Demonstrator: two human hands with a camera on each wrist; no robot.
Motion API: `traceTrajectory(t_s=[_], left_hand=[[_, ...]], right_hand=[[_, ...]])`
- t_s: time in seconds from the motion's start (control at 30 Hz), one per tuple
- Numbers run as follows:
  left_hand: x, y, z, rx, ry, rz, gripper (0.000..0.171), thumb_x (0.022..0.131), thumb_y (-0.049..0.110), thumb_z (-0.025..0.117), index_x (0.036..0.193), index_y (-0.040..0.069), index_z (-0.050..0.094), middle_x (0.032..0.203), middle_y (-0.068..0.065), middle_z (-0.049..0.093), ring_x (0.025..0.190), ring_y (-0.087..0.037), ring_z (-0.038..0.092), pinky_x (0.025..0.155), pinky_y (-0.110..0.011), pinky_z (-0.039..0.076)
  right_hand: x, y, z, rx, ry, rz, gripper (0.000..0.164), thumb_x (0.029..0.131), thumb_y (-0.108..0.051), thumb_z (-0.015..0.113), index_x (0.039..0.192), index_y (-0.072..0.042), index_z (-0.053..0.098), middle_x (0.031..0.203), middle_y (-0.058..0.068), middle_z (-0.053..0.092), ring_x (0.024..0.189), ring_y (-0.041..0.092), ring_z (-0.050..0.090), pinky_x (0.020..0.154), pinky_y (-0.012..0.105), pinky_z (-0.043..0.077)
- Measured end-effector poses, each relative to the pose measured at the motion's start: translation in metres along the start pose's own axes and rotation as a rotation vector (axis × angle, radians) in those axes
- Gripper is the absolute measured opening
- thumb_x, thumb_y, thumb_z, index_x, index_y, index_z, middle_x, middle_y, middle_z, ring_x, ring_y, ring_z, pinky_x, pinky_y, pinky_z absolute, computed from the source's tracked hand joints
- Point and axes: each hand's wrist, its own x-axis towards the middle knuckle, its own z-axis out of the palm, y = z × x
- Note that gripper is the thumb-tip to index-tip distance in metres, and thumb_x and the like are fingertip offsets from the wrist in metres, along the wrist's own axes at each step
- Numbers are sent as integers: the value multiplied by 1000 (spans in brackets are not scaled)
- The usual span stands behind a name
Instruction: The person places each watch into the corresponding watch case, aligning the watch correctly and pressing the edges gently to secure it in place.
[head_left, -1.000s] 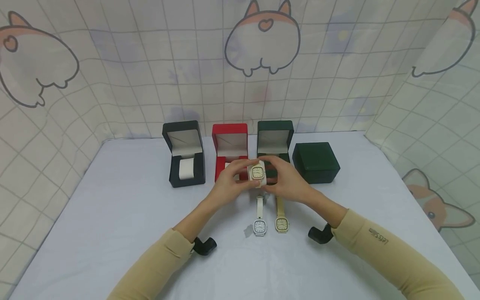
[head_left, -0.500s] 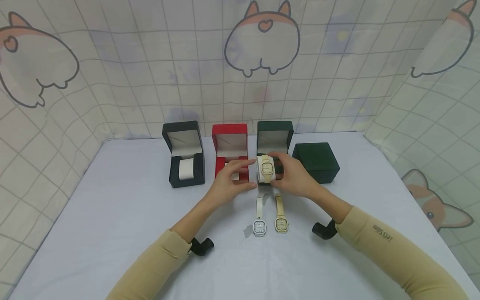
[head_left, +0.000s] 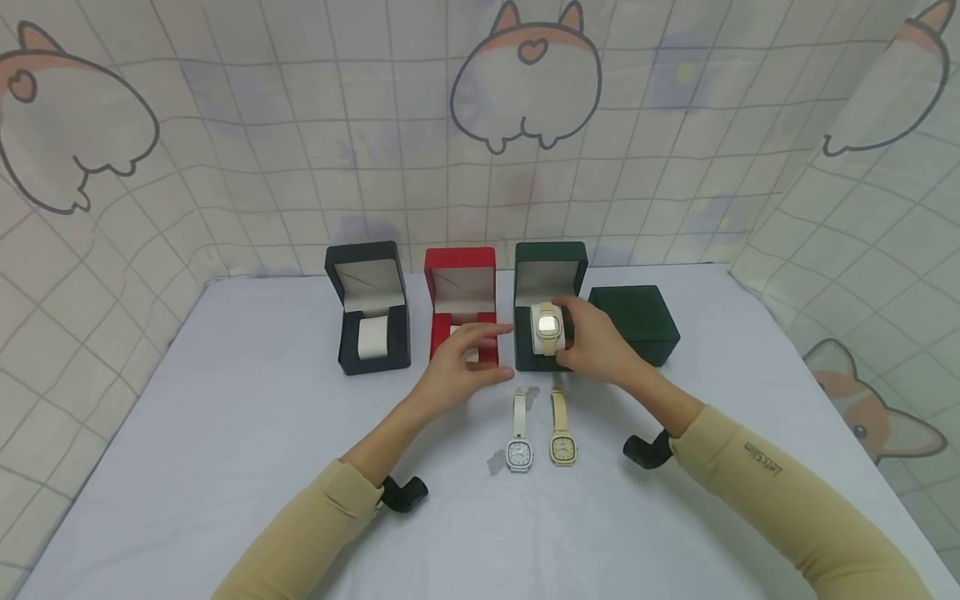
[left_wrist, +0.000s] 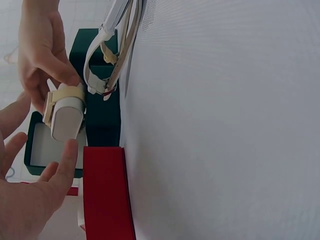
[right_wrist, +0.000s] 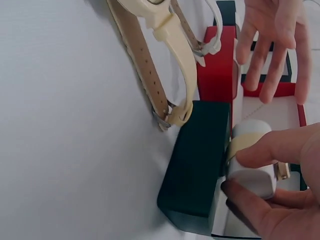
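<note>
My right hand (head_left: 596, 343) grips a cream-strapped watch (head_left: 549, 327) wrapped round a white cushion (left_wrist: 68, 120), thumb on one side and fingers on the other. The cushion sits at the base of the open green watch box (head_left: 551, 277); whether it is fully seated I cannot tell. Fingers spread and holding nothing, my left hand (head_left: 459, 367) hovers in front of the open red watch box (head_left: 460, 258) and partly hides its inside. Its fingertips point towards the cushion but stay apart from it in the head view.
A dark open box (head_left: 363, 250) with a white cushion stands at the left. To the right is a closed green box (head_left: 633, 312). A white-strapped watch (head_left: 519, 454) and a yellowish watch (head_left: 563, 450) lie on the white tablecloth (head_left: 480, 542) in front.
The watch on its cushion has left my left fingers and gone right and back into the green box with my right hand. My left hand has stayed nearly where it was.
</note>
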Motion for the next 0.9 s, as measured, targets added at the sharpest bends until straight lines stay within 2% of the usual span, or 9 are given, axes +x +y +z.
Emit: traceTrajectory(t_s=[0.1, 0.33, 0.67, 0.9], left_hand=[[0, 1, 1, 4, -6, -5, 62, 88, 13, 83, 145, 21, 60, 144, -2, 51, 130, -28, 51, 97, -35, 54], [1, 0, 2, 19, -10, -11, 62, 87, 14, 84, 144, 22, 60, 142, -2, 52, 130, -31, 52, 96, -35, 55], [1, 0, 3, 27, -12, -3, 61, 87, 14, 84, 143, 22, 61, 141, -3, 53, 130, -32, 53, 96, -34, 55], [2, 0, 4, 36, -13, 4, 61, 87, 13, 84, 143, 22, 61, 140, -5, 54, 128, -33, 55, 96, -33, 55]], right_hand=[[1, 0, -1, -22, -4, 20, 75, 78, 11, 73, 146, 12, 41, 136, 30, 54, 101, 35, 59, 84, 48, 54], [9, 2, 0, -62, -35, 14, 70, 80, 10, 70, 144, 13, 41, 136, 30, 54, 114, 38, 59, 100, 53, 50], [14, 1, -2, -103, -81, 48, 68, 81, 5, 75, 142, 10, 45, 129, 27, 60, 110, 37, 61, 96, 52, 53], [21, 3, -3, -101, -112, 75, 68, 80, 7, 72, 143, 10, 45, 126, 26, 62, 102, 34, 61, 88, 48, 54]])
